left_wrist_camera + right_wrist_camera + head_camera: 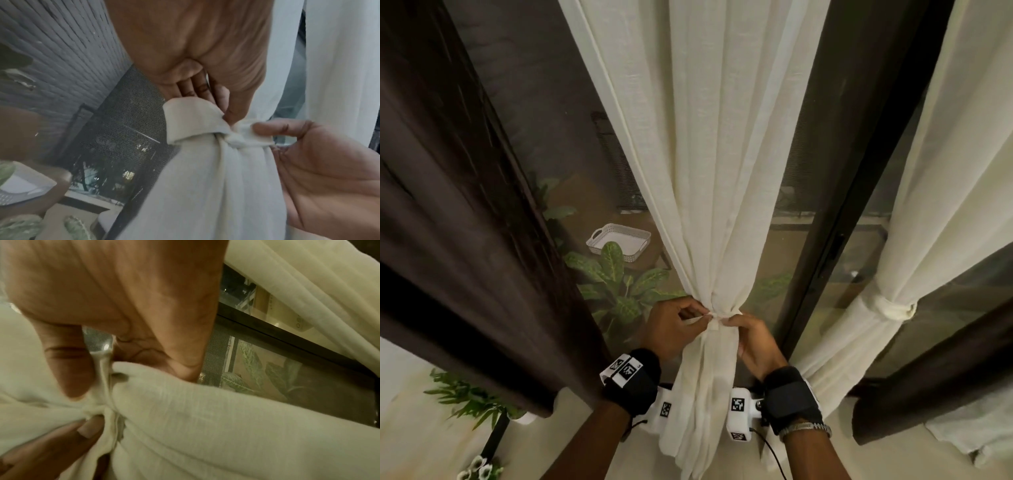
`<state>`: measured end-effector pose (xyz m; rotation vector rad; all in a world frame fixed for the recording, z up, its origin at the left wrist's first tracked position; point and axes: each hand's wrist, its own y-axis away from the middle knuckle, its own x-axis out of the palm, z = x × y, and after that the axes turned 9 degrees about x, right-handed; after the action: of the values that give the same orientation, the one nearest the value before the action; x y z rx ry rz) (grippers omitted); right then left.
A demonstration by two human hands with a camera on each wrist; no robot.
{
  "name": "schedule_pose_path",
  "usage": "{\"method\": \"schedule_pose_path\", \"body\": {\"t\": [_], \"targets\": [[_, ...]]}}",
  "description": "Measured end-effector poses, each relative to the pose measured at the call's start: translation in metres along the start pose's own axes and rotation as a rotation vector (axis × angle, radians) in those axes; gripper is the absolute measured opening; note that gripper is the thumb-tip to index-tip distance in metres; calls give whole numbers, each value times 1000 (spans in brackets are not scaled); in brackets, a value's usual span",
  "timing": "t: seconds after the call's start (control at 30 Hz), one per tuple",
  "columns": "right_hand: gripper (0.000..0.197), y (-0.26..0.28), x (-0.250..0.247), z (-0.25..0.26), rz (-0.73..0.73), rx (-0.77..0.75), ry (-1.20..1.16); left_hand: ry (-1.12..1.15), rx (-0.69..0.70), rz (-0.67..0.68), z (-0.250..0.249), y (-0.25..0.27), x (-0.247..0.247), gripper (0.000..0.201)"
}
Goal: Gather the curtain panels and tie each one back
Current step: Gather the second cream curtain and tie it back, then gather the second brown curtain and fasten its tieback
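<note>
The middle curtain panel (pixel 717 171) is gathered at its tie band (pixel 717 317), whose ends are pinched by the left hand (pixel 674 329) and right hand (pixel 751 342) on either side, apparently to tighten the knot.

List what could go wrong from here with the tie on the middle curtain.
1. The left hand and right hand each pinch only a short end of the tie; an end could slip out before the knot is snug.
2. The knot looks loose, so the gathered curtain may spread again on release.
3. Hard pulling might strain the thin fabric.
</note>
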<state>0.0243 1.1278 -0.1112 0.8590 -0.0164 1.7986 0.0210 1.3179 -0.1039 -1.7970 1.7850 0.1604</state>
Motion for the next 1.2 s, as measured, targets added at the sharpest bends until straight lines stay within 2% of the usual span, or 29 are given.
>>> {"method": "schedule_pose_path", "body": {"t": [0.13,0.27,0.3,0.37,0.4,0.43,0.47,0.53,0.6,0.67,0.73,0.87,0.9,0.93,1.03,1.1,1.2], "targets": [[33,6,6,13,-41,-19,278,-15,-57,-23,-11,0,-1,10],[29,24,12,36,10,15,615,18,-117,-17,-22,4,-17,27],[36,26,13,46,10,4,697,42,-130,-63,-29,4,-23,31],[73,30,21,71,-73,-132,790,146,-118,-217,-52,2,-36,41],[90,32,29,86,-100,-230,765,189,-64,-306,-69,-2,-44,42],[95,35,41,103,-86,-327,682,207,-6,-376,-85,-9,-51,44],[90,38,51,117,-39,-414,566,220,50,-434,-101,-14,-57,46],[64,48,82,150,28,-545,373,251,184,-552,-128,-29,-72,39],[43,57,105,175,3,-626,351,318,234,-688,-147,-41,-87,31],[30,62,111,193,-53,-687,433,320,248,-782,-154,-53,-103,17],[24,64,102,201,-141,-760,479,251,229,-852,-154,-60,-121,15],[20,65,71,197,-716,-986,343,170,123,-1033,-127,-63,-155,35],[16,64,69,196,-771,-998,308,172,124,-1041,-125,-64,-160,36],[12,63,70,195,-763,-976,305,199,119,-1007,-126,-65,-161,36],[22,62,79,193,-705,-868,281,300,94,-787,-127,-67,-146,35],[26,65,86,190,-784,-891,235,289,117,-691,-130,-63,-132,32],[25,66,103,163,-835,-956,211,196,169,-670,-133,-50,-116,15]]}}
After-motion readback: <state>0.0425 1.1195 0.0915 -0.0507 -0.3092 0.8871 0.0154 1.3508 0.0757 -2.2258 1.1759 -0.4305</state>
